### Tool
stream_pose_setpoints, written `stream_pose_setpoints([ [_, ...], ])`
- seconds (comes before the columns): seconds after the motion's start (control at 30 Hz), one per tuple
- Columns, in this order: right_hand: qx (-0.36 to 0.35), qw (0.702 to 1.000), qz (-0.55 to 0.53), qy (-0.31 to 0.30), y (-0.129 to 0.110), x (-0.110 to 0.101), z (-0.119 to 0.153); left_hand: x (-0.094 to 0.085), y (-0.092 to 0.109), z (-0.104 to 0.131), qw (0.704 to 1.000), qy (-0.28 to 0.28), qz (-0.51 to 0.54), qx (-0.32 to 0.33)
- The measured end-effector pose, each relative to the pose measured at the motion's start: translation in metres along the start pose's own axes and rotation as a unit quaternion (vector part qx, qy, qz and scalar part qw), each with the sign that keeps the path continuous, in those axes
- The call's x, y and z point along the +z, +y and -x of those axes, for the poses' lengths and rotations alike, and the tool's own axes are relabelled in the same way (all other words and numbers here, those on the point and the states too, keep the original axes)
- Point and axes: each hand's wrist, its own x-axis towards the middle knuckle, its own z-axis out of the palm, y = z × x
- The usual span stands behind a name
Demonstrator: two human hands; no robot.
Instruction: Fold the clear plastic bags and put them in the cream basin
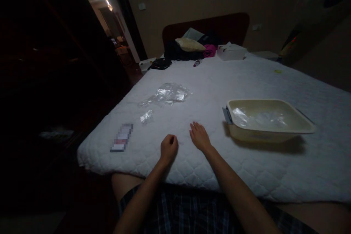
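Note:
My left hand (169,147) rests on the white quilted bed (192,170), curled into a loose fist. A dark hollow shows between its thumb and fingers, with nothing visible inside. To its right my right hand (201,137) lies palm down and flat, fingers stretched forward, holding nothing. Beyond my hands, a pile of clear plastic bags (171,93) is spread on the bed, with one small crumpled clear bag (147,116) nearer to me. Right of my right hand stands a cream plastic basin (270,137) with grey side handles; more clear plastic lies in it.
A blurred-out flat object, perhaps a phone (122,138), lies at the left edge of the bed. By the headboard (233,23) are a cushion (189,45), a magenta roll (210,50), a white box (231,52) and a black bag (161,63). The room is dim.

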Motion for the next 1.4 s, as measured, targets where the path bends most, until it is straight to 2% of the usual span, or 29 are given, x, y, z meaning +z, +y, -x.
stream_pose_setpoints([
  [0.13, -0.005, 1.000, 0.006, 0.013, 0.002, 0.000, 0.000, -0.014, -0.017, -0.019, 0.986, 0.009, -0.138, 0.093],
  [0.2, -0.009, 1.000, 0.008, 0.020, 0.003, 0.001, 0.001, -0.021, -0.027, -0.032, 0.978, 0.014, -0.176, 0.113],
  [0.43, -0.016, 0.999, 0.016, 0.035, 0.005, 0.002, 0.001, -0.051, -0.065, -0.086, 0.947, 0.114, -0.292, 0.073],
  [0.53, -0.017, 0.999, 0.008, 0.040, 0.006, 0.004, 0.001, -0.056, -0.079, -0.099, 0.934, 0.145, -0.326, 0.028],
  [0.67, -0.013, 0.999, -0.010, 0.044, 0.007, 0.005, 0.001, -0.053, -0.092, -0.102, 0.946, 0.082, -0.315, -0.014],
  [0.87, -0.007, 0.998, -0.046, 0.043, 0.006, 0.002, 0.001, -0.046, -0.086, -0.091, 0.956, 0.049, -0.290, 0.016],
  [0.93, -0.006, 0.998, -0.051, 0.046, 0.006, 0.002, 0.001, -0.041, -0.076, -0.085, 0.964, 0.047, -0.261, 0.029],
  [0.97, -0.006, 0.998, -0.051, 0.048, 0.007, 0.003, 0.001, -0.037, -0.069, -0.082, 0.975, 0.050, -0.214, 0.037],
  [1.03, -0.007, 0.998, -0.051, 0.049, 0.007, 0.003, 0.001, -0.023, -0.052, -0.076, 0.995, 0.035, -0.085, 0.042],
  [1.1, -0.008, 0.997, -0.056, 0.051, 0.007, 0.003, 0.001, -0.003, -0.031, -0.069, 0.998, -0.003, 0.070, -0.006],
  [1.17, -0.005, 0.996, -0.072, 0.058, 0.007, 0.003, 0.000, 0.019, -0.011, -0.061, 0.970, -0.037, 0.220, -0.094],
  [1.27, 0.012, 0.988, -0.134, 0.079, 0.007, 0.001, 0.000, 0.047, 0.008, -0.048, 0.897, -0.076, 0.393, -0.188],
  [1.33, 0.043, 0.971, -0.214, 0.096, 0.007, -0.003, 0.000, 0.056, 0.011, -0.042, 0.879, -0.078, 0.420, -0.212],
  [1.4, 0.093, 0.939, -0.311, 0.116, 0.007, -0.008, 0.000, 0.058, 0.009, -0.039, 0.873, -0.068, 0.427, -0.224],
])
